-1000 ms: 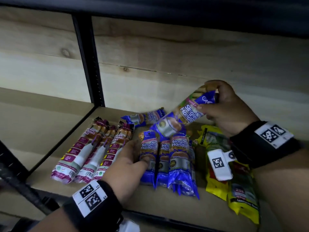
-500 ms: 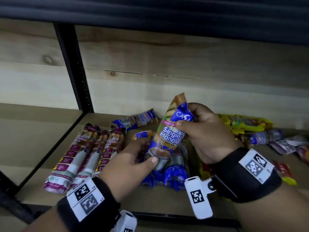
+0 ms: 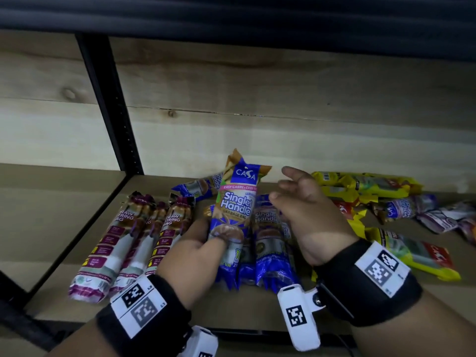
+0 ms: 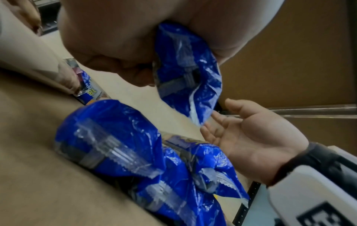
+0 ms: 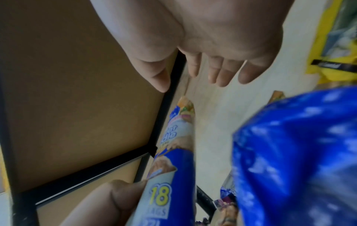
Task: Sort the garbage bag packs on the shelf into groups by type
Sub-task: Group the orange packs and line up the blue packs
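My left hand (image 3: 206, 240) grips the lower part of a blue "Singlet Handle" pack (image 3: 235, 202), held nearly upright above the row of blue packs (image 3: 268, 243) lying on the shelf. The left wrist view shows its crumpled blue end (image 4: 185, 76) sticking out of my fist. My right hand (image 3: 296, 199) hovers just right of the pack, fingers spread and holding nothing, as the right wrist view confirms (image 5: 203, 73). Three maroon "Draw String" packs (image 3: 134, 243) lie side by side to the left.
One more blue pack (image 3: 198, 188) lies crosswise behind the groups. Yellow packs (image 3: 365, 186) and mixed packs (image 3: 412, 207) are scattered at the right. A black upright post (image 3: 110, 106) and the wooden back wall bound the shelf; its front edge (image 3: 244, 333) is near my wrists.
My right hand has let go of the blue pack and opened beside it. My left hand has taken hold of the pack's lower part and now holds it upright.
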